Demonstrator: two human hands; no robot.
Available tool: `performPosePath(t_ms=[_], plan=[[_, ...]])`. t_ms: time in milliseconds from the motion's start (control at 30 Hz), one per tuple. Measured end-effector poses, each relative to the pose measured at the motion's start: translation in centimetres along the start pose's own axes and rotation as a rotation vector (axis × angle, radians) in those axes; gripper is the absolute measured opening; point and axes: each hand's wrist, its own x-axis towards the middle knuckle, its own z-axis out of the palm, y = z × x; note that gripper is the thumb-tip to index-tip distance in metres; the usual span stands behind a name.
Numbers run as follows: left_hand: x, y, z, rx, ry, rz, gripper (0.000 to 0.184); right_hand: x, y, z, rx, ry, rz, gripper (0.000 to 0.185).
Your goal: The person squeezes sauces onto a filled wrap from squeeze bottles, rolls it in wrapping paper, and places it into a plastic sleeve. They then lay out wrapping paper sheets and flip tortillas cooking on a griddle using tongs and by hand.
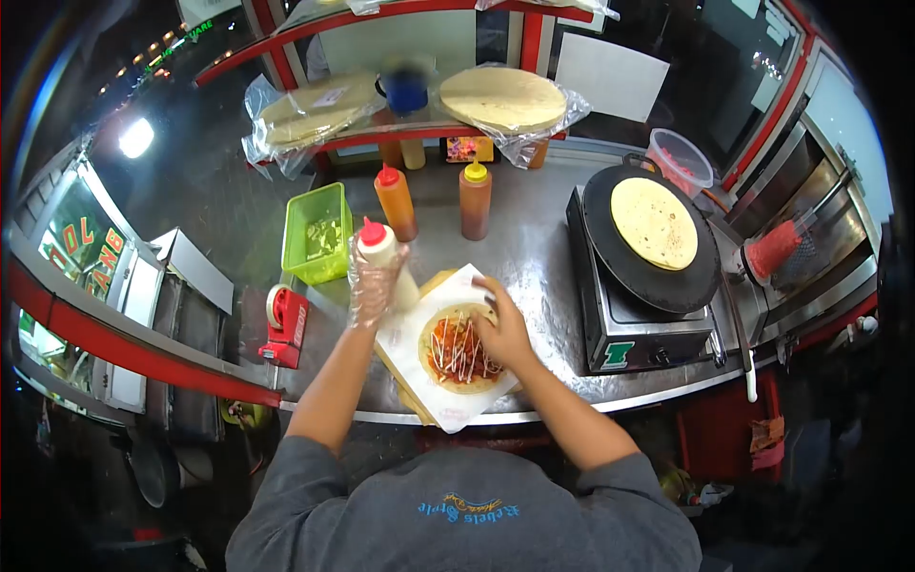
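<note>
My left hand (370, 286), in a clear plastic glove, is wrapped round a white squeeze bottle (407, 289) with a red cap. The bottle stands upright at the left corner of a sheet of white paper (460, 405). On the paper lies a round flatbread (467, 387) topped with reddish filling and thin white sauce lines. My bare right hand (507, 329) is over the flatbread's right edge, thumb and fingers apart. Whether its fingertips touch the bread I cannot tell. A wooden board (393, 367) shows beneath the paper.
Behind stand an orange sauce bottle (396, 205) and a yellow-capped bottle (475, 202). A green tub (317, 235) and red tape dispenser (285, 329) are at left. At right, another flatbread (654, 224) lies on a black griddle (610, 257). Stacked flatbreads (502, 98) rest on the shelf.
</note>
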Motion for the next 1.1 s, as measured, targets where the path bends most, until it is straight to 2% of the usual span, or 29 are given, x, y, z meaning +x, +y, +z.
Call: performPosePath(t_ms=[67,167,267,300,400,467,500,533,567,600,633,667,733,767,800,833,867,933,967,1000,1067,1100], plan=[[3.3,-5.0,0.9,0.235,0.231,0.308,0.079,6.1,4.4,1.2,-0.019,0.138,-0.020,0.076],[5.2,-7.7,1.5,0.202,0.256,0.249,0.093,15.5,7.4,2.3,-0.165,0.440,0.019,0.102],[4.9,-8.9,1.3,0.270,0.168,0.074,0.104,21.1,12.1,2.3,0.096,0.290,0.055,0.097],[2.9,-7.1,1.4,0.415,0.264,0.081,0.113,20.8,10.6,2.0,0.047,0.136,0.240,0.076],[0.0,-3.6,0.2,0.531,0.489,0.657,0.115,17.7,8.6,4.0,-0.148,0.165,0.051,0.063],[-1.8,-0.5,0.9,0.429,0.226,0.586,0.101,14.1,6.1,4.7,-0.059,0.089,-0.193,0.067],[-3.5,1.0,1.0,0.381,0.095,0.531,0.095,11.9,2.9,4.2,-0.143,0.100,-0.387,0.064],[-3.7,3.3,1.2,0.072,-0.179,0.467,0.080,10.0,0.0,3.8,-0.225,0.107,-0.585,0.060],[-3.6,3.9,1.0,0.075,-0.236,0.646,0.074,7.4,-1.7,4.5,-0.092,0.192,-0.469,0.060],[-3.8,4.3,0.9,0.076,-0.292,0.829,0.068,4.7,-2.8,4.7,0.273,0.163,-0.253,0.062],[-4.7,4.9,0.8,0.034,-0.334,0.842,0.066,1.9,-3.8,5.0,0.662,0.213,-0.049,0.063],[-5.4,5.4,0.1,0.057,-0.430,0.859,0.067,-0.1,-4.7,4.4,1.271,0.132,0.280,0.067],[-8.1,2.9,-0.8,0.218,-0.783,0.936,0.071,-3.2,-6.9,0.7,1.557,-0.098,0.423,0.078],[-10.1,4.0,-1.6,0.145,-0.780,0.933,0.073,-5.0,-7.6,-0.2,1.326,-0.051,0.349,0.088],[-12.2,5.9,-2.6,0.072,-0.775,0.926,0.074,-6.1,-10.3,-0.6,0.958,0.150,0.290,0.100],[-14.0,6.6,-4.8,0.197,-0.950,0.856,0.075,-6.8,-10.0,-1.1,0.815,0.211,0.107,0.103],[-15.1,5.9,-5.6,0.097,-1.026,0.799,0.075,-7.6,-9.3,-1.8,0.667,0.267,-0.066,0.106],[-16.8,5.8,-7.2,0.109,-1.144,0.594,0.068,-7.8,-5.4,-2.6,0.426,0.316,-0.186,0.107],[-17.7,5.4,-7.8,0.101,-1.132,0.543,0.064,-7.7,-3.7,-2.8,0.391,0.349,-0.105,0.090],[-18.3,5.1,-8.3,0.096,-1.121,0.489,0.060,-7.2,-3.8,-2.8,0.464,0.365,-0.018,0.063],[-19.0,5.0,-8.6,0.043,-1.100,0.430,0.054,-6.5,-4.4,-1.5,0.686,0.485,0.122,0.049],[-19.2,5.0,-8.6,0.051,-1.100,0.459,0.051,-6.0,-4.2,-0.7,0.714,0.467,0.101,0.050]])
